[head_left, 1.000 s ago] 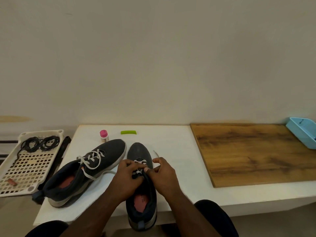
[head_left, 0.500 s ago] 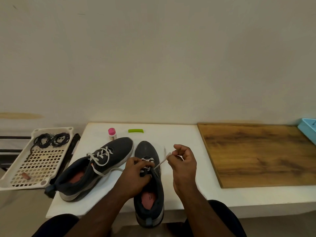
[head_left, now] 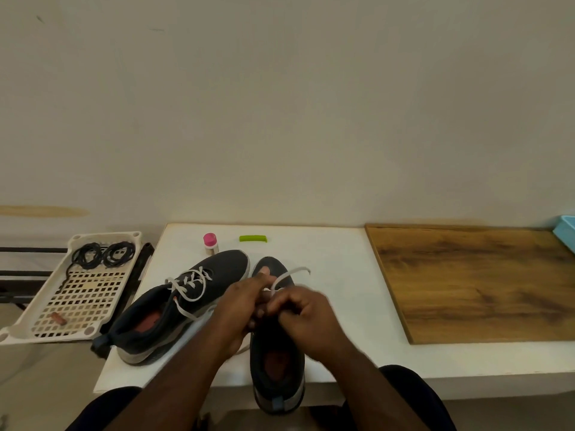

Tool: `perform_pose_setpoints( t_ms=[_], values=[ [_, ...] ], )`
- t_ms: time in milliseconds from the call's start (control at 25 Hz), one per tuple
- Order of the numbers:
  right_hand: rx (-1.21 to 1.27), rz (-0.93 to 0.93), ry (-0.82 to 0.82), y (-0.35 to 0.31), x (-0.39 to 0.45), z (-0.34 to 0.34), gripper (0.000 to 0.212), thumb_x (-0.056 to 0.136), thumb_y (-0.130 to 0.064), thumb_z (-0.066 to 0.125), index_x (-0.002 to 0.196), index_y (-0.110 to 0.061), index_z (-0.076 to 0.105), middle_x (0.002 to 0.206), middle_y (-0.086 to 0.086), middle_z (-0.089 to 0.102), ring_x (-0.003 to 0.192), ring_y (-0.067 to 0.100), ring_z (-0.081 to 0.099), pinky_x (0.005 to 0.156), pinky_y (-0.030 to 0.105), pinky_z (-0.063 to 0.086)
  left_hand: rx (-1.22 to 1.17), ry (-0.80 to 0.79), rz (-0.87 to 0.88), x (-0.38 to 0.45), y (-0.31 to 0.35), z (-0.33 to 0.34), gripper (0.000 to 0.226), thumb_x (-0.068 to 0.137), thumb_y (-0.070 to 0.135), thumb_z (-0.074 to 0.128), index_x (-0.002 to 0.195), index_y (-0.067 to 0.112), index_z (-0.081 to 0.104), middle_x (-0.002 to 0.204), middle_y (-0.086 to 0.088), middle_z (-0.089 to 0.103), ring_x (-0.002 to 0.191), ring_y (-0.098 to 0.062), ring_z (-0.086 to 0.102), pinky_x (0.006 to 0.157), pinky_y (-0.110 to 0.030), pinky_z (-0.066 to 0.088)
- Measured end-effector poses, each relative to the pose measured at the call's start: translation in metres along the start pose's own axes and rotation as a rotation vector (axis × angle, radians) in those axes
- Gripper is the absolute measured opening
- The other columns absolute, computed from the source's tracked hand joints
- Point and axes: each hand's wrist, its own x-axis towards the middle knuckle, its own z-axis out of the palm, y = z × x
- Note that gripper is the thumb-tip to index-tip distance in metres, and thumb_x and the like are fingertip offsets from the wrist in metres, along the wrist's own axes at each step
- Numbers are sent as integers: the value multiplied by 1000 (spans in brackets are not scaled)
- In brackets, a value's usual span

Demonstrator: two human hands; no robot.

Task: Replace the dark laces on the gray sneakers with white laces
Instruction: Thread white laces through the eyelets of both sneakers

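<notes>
Both hands meet over the lacing of the near sneaker [head_left: 278,362], which stands upright with its toe pointing away and its heel hanging over the front edge of the white table [head_left: 336,275]; the right hand [head_left: 306,318] is curled tight, its fingers pinching a white lace [head_left: 287,276] whose free end loops up and out to the right above the toe; the left hand [head_left: 239,309] presses against the shoe's tongue area with fingers bent round the upper and the thumb raised toward the toe, though the blur keeps me from telling whether it also holds the lace; just left of it lies the second sneaker [head_left: 183,303], angled with its toe toward the back of the table and its heel toward the front left corner, already threaded with white lace [head_left: 189,283] that trails loose over its side; behind that shoe stand a small pink-capped bottle [head_left: 210,243] and, to its right, a green strip [head_left: 253,238]; off the table's left edge a perforated cream tray [head_left: 77,293] holds the coiled dark laces [head_left: 102,255] at its far end and a small reddish piece [head_left: 58,318] near its front; to the right a wooden board [head_left: 473,281] lies on the table, with a blue tray [head_left: 566,231] at its far right corner.
</notes>
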Motion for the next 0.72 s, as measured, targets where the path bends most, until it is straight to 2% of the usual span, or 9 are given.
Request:
perform_pose_setpoints(
  t_ms=[80,120,200,280,360,440,600,640,720],
  values=[
    [-170,-21,-238,-4,-8,2,26,80,-3,59,81,-24,75,89,-8,72,86,8,67,82,25,56,-105,-67,-34,-2,5,-4,26,100,31,53,117,15,64,90,-6,75,50,-8,39,50,-24,28],
    [-177,-14,-269,-2,-9,1,24,80,-5,59,82,-22,75,88,-8,72,85,8,66,81,25,56,-124,-48,0,-1,6,-6,24,101,24,53,122,14,60,97,-8,75,50,-8,39,47,-23,28],
    [1,69,-121,0,-7,-5,18,78,-10,61,82,-21,74,88,-5,73,85,12,68,81,31,57,-136,16,71,-1,9,-11,25,100,14,53,126,12,55,101,-10,74,51,-8,41,45,-21,31],
    [201,245,116,1,0,-13,9,86,-21,65,88,-16,73,89,0,74,88,20,69,79,36,57,-54,-51,109,-8,9,-10,23,99,12,55,122,13,55,102,-8,75,57,-9,46,48,-21,35],
    [329,497,138,1,3,-18,25,99,-38,58,94,-17,71,82,1,74,84,22,69,73,36,56,150,-191,136,-18,6,-1,17,97,12,58,114,14,56,100,-6,75,66,-13,53,56,-24,43],
    [512,626,106,0,3,-19,29,101,-39,54,99,-16,72,83,5,75,80,22,69,72,38,58,341,-291,194,-23,-3,11,11,95,13,62,103,15,57,93,-5,75,72,-15,58,65,-29,48],
    [731,526,320,2,8,-25,20,95,-14,63,114,-11,70,99,9,76,80,21,71,62,31,55,578,-290,232,-19,-19,25,6,92,21,65,95,19,60,89,-2,74,65,-10,61,71,-31,55],
    [688,478,383,5,10,-28,20,95,-10,64,114,-10,70,98,10,76,77,20,71,64,29,56,607,-275,253,-18,-20,24,4,92,21,65,94,22,62,90,2,73,67,-7,62,72,-31,56],
    [340,381,442,12,10,-34,16,96,-11,63,108,-18,72,97,3,75,70,15,71,61,27,54,635,-125,320,-13,-18,15,6,91,23,66,91,28,64,90,8,71,76,-4,65,74,-29,58]
  ],
)
